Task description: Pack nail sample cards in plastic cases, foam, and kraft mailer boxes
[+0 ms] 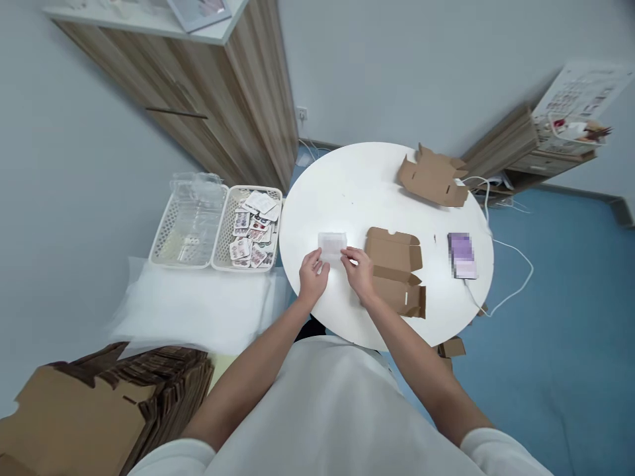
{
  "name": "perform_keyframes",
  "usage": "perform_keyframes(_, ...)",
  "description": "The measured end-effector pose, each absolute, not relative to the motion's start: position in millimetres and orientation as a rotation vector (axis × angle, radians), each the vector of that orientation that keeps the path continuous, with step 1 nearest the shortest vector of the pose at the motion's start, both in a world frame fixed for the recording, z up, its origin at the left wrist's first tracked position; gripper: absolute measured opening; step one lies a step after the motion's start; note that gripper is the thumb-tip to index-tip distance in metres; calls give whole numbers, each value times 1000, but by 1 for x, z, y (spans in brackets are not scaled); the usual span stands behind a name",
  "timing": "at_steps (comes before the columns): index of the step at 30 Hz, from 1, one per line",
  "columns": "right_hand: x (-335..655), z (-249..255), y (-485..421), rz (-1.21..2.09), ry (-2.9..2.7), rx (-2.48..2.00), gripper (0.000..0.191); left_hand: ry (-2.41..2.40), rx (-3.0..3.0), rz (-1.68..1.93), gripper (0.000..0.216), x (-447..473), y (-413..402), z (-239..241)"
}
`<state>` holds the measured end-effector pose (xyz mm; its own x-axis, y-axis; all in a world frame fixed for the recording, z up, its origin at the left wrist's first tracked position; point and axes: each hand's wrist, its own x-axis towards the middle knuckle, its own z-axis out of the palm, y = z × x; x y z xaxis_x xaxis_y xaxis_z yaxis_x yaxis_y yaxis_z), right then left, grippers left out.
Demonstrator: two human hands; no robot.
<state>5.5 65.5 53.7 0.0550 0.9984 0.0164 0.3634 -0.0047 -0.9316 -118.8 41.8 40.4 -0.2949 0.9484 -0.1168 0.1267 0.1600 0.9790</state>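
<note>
A small clear plastic case (332, 246), flat and rectangular, is at the left-centre of the round white table. My left hand (312, 276) grips its lower left corner, index finger along the edge and thumb below. At its right edge, my right hand (360, 270) pinches the case between thumb and fingertips. What lies inside the case is too pale to make out. Just right of my right hand, an unfolded brown cardboard box (394, 251) rests on the table, partly covered by my wrist and forearm.
Another partly folded cardboard box (434, 177) is at the table's far right, near a phone (462, 255) with a white cable. Left of the table are a basket (215, 264) of carded small items, a basket (156, 254) of clear plastic cases, white sheets (198, 307) and stacked cardboard (74, 416).
</note>
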Motion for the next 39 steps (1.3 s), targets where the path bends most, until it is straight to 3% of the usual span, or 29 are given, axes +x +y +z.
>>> perform_keyframes(4, 77, 69, 34, 899, -1432, -1598, 18, 1417, 1203, 1210, 41, -61, 22, 45)
perform_keyframes(9, 147, 53, -2, 923, -1472, -1780, 14, 1374, 1390, 891, 44, -5, -7, 34)
perform_keyframes(14, 168, 25, -9, 961, -1603, -1873, 15, 1514, 1525, 465, 48, 16, -14, 28)
perform_keyframes(21, 170, 5, -8, 1020, -1762, -1960, 19, 1585, 1672, 146, 35, 24, -11, 27)
perform_keyframes(31, 169, 24, -13, 916, -2038, -1945, 23, 1616, 1868, 244, 41, 27, -19, 34)
perform_keyframes(35, 193, 36, -27, 847, -1916, -1910, 24, 1714, 1926, 419, 51, 14, -21, 39)
perform_keyframes(39, 226, 30, -42, 866, -1672, -2084, 36, 1945, 1664, 335, 64, -1, -18, 35)
